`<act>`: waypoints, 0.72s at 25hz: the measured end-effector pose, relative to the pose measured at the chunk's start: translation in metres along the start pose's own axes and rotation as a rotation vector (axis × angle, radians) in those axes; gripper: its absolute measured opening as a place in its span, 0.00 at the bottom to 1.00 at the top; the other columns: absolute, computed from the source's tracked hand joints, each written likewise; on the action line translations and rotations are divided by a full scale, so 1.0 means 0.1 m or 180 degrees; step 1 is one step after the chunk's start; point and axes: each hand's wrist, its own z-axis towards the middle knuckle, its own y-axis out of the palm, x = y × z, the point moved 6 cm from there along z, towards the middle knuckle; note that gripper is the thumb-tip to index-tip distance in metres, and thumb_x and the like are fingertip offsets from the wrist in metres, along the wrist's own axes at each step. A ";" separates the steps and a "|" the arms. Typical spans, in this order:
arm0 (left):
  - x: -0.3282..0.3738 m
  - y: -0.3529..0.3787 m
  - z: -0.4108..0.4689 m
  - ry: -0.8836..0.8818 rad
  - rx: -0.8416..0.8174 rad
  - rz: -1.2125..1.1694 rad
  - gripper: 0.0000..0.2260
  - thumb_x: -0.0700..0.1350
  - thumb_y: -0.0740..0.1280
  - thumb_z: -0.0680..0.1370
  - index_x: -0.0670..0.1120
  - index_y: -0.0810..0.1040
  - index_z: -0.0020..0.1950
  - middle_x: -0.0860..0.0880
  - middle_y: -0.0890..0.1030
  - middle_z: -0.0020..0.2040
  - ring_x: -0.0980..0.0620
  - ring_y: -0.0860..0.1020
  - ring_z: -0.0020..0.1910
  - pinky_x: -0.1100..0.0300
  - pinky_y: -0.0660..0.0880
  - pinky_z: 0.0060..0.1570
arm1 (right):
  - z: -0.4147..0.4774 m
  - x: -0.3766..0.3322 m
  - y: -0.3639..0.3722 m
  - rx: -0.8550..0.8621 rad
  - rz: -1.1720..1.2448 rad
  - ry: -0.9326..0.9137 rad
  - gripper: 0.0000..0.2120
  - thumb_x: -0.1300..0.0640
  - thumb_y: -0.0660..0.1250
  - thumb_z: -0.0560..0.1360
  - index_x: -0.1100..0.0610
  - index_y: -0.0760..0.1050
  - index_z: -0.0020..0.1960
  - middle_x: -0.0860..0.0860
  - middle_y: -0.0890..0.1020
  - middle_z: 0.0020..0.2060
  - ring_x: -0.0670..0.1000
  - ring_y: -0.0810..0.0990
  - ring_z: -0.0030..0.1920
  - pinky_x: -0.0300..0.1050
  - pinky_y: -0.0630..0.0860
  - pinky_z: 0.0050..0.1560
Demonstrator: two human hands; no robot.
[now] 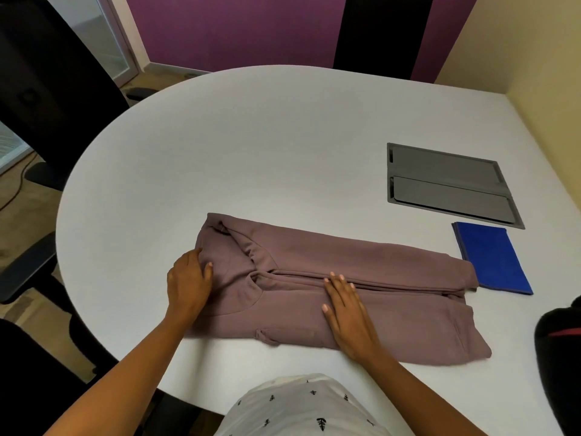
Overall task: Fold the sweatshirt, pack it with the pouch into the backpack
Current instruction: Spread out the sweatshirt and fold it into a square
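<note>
A mauve sweatshirt (393, 278) lies on the white table (251, 152), folded into a long band with its hood at the left end. My left hand (188, 284) holds the hood end, thumb on top and fingers curled at its edge. Flat on the middle of the sweatshirt, my right hand (349, 316) presses down with straight fingers. A flat blue pouch (493, 259) lies just past the sweatshirt's right end. A black backpack (559, 357) shows partly at the right edge of the view.
A grey cable-port lid (446, 184) is set into the table at the back right. Black office chairs stand at the left (47, 89) and behind the table (380, 36). The table's curved edge runs along the left and front.
</note>
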 end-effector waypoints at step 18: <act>-0.13 0.57 1.63 -0.1911 -0.0442 -0.1163 0.11 0.45 0.69 0.75 0.36 0.81 0.46 0.39 0.82 0.44 0.39 0.80 0.48 0.56 0.73 0.44 | 1.38 -0.97 0.68 -0.0128 -0.0076 -0.0363 0.21 0.51 0.56 0.75 0.58 0.80 0.59 0.55 0.82 0.56 0.53 0.81 0.57 0.48 0.78 0.57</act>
